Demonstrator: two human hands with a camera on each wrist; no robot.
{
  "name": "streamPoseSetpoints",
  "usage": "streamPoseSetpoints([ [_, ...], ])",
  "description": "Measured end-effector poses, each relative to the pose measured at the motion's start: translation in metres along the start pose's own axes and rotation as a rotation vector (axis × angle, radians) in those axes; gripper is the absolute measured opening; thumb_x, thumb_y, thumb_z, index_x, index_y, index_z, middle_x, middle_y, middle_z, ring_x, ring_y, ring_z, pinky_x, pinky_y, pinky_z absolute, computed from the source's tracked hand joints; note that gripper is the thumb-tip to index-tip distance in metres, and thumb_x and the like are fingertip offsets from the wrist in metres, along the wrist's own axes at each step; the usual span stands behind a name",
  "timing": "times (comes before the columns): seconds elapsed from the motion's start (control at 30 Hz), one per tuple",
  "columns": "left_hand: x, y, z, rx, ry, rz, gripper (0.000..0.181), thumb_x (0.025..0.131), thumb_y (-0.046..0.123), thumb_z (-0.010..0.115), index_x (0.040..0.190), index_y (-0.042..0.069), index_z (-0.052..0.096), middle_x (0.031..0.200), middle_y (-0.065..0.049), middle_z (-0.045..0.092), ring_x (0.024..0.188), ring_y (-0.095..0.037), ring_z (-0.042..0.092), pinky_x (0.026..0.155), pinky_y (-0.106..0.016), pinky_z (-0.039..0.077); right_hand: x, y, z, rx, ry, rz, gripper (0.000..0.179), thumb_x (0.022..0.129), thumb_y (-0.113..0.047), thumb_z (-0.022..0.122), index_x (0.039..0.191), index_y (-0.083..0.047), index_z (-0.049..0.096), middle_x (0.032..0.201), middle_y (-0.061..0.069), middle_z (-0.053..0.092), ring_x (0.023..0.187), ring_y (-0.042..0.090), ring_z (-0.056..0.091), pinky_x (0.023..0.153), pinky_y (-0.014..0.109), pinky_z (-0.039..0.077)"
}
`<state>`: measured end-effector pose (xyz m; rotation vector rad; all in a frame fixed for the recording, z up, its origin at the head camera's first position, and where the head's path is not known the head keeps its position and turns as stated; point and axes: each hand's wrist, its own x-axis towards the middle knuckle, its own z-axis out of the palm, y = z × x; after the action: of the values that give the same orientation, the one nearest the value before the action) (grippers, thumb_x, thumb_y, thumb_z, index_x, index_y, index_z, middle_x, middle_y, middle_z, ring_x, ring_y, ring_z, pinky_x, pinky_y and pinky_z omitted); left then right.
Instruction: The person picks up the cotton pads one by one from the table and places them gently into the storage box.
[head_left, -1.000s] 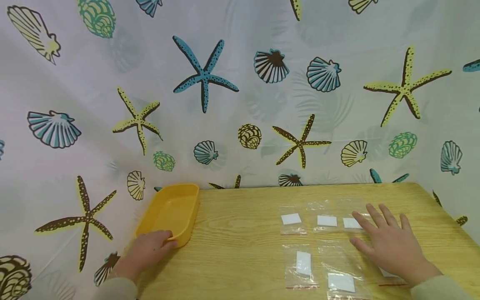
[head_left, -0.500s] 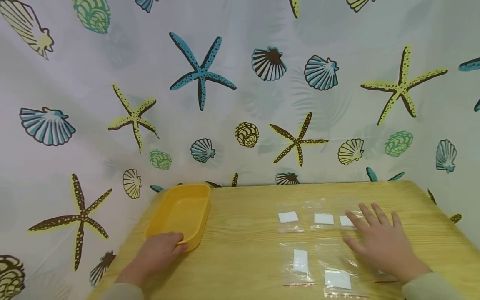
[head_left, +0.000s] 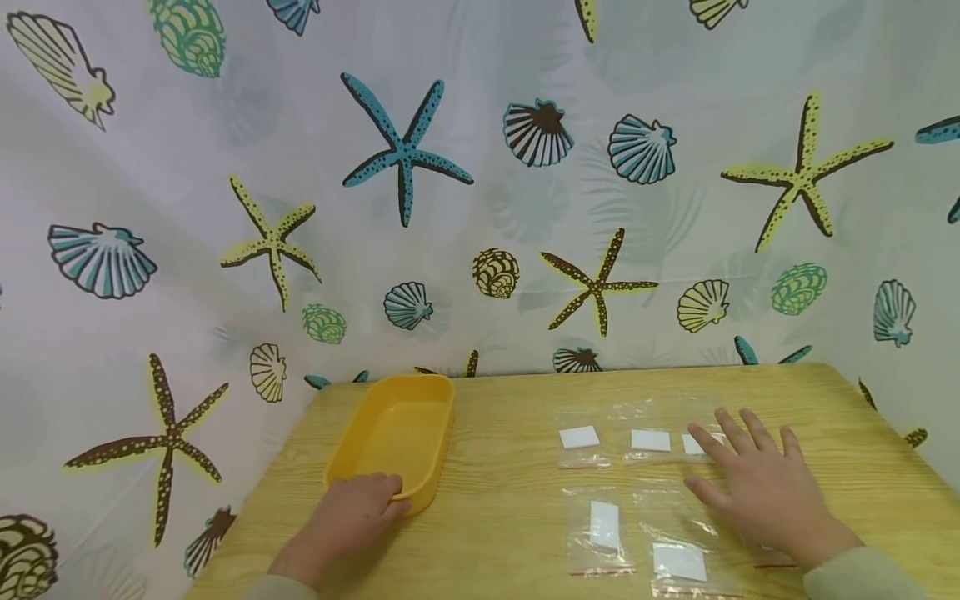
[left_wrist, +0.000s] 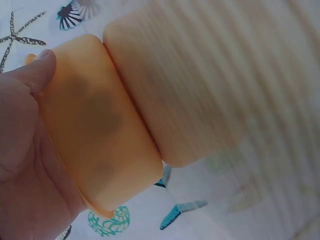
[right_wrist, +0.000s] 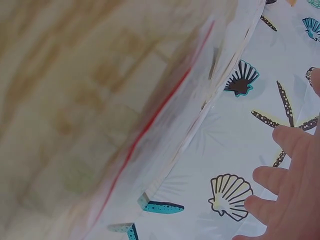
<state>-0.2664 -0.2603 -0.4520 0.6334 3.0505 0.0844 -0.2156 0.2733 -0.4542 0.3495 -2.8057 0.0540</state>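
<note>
My left hand [head_left: 348,525] grips the near rim of a yellow plastic tray [head_left: 393,437], fingers over the edge and thumb outside. In the left wrist view the thumb [left_wrist: 44,67] lies against the outer wall of the tray [left_wrist: 100,120], which is reflected in the tabletop. My right hand [head_left: 772,496] is spread out flat above small clear zip bags at the right; whether it touches them I cannot tell. One bag [head_left: 678,542] with a white card inside lies just left of it. Another bag [head_left: 772,557] is mostly hidden under the palm. The right wrist view shows a bag's red zip line [right_wrist: 150,122] close up.
Several more bags with white cards lie in two rows on the wood-grain table [head_left: 510,467], among them an upper-left bag [head_left: 579,437] and a lower-left bag [head_left: 603,525]. A curtain [head_left: 480,200] printed with shells and starfish hangs around the table's back and sides.
My left hand has slid the yellow tray to the right across the table, away from the left curtain. My right hand stays spread over the bags, nearly unmoved.
</note>
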Motion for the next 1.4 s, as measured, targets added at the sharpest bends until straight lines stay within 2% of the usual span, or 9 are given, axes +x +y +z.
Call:
streamPoseSetpoints([
  [0.27,0.001,0.024,0.001,-0.007,-0.040,0.000,0.027,0.102,0.045,0.056,0.087,0.023,0.050,0.072,0.005,0.045,0.068,-0.017,0.046,0.066,-0.047,0.037,0.000,-0.001,-0.001,-0.016,-0.005,-0.003,0.076,0.096,-0.072,0.043,0.154,-0.023,0.046,0.157,0.021,0.038,0.142,0.050,0.029,0.102,0.081,0.019],
  [0.5,0.000,0.043,0.001,-0.002,-0.039,0.054,0.029,0.102,0.047,0.054,0.088,0.022,0.052,0.072,0.006,0.044,0.066,-0.017,0.047,0.063,-0.044,0.036,0.001,-0.004,-0.001,-0.001,-0.028,0.000,0.076,0.096,-0.072,0.042,0.153,-0.021,0.047,0.157,0.022,0.036,0.141,0.050,0.030,0.103,0.080,0.019],
  [0.7,0.001,0.057,0.002,0.010,-0.061,0.040,0.029,0.102,0.047,0.053,0.088,0.022,0.055,0.074,0.005,0.045,0.067,-0.018,0.047,0.064,-0.045,0.037,0.000,-0.005,0.000,0.014,-0.032,0.006,0.075,0.097,-0.071,0.044,0.152,-0.020,0.048,0.157,0.022,0.036,0.141,0.051,0.029,0.103,0.079,0.019],
  [0.87,0.001,0.073,0.001,-0.002,-0.086,0.054,0.030,0.101,0.049,0.054,0.090,0.021,0.058,0.075,0.005,0.047,0.067,-0.019,0.048,0.064,-0.046,0.039,0.001,-0.006,-0.001,0.007,-0.025,0.004,0.075,0.096,-0.070,0.045,0.152,-0.020,0.049,0.156,0.022,0.037,0.141,0.050,0.030,0.103,0.079,0.019],
  [1.07,-0.004,0.096,-0.001,-0.011,-0.073,0.055,0.030,0.100,0.048,0.055,0.087,0.022,0.058,0.074,0.005,0.048,0.069,-0.018,0.050,0.063,-0.045,0.040,0.001,-0.009,0.000,0.005,-0.026,-0.005,0.074,0.097,-0.069,0.045,0.152,-0.020,0.049,0.157,0.022,0.037,0.141,0.051,0.031,0.103,0.079,0.020],
  [1.27,-0.008,0.116,0.001,0.016,-0.028,0.044,0.033,0.100,0.049,0.055,0.086,0.019,0.059,0.074,0.003,0.050,0.070,-0.021,0.053,0.063,-0.046,0.042,0.002,-0.011,0.001,-0.007,-0.026,-0.007,0.073,0.097,-0.068,0.047,0.152,-0.021,0.049,0.157,0.022,0.036,0.141,0.050,0.030,0.103,0.079,0.021],
  [1.4,-0.007,0.128,0.002,0.042,-0.041,0.034,0.034,0.101,0.050,0.053,0.089,0.019,0.061,0.076,0.003,0.051,0.072,-0.021,0.054,0.064,-0.046,0.043,0.003,-0.012,0.001,-0.011,-0.035,-0.003,0.074,0.097,-0.068,0.047,0.153,-0.020,0.048,0.157,0.022,0.035,0.142,0.050,0.029,0.103,0.079,0.020],
])
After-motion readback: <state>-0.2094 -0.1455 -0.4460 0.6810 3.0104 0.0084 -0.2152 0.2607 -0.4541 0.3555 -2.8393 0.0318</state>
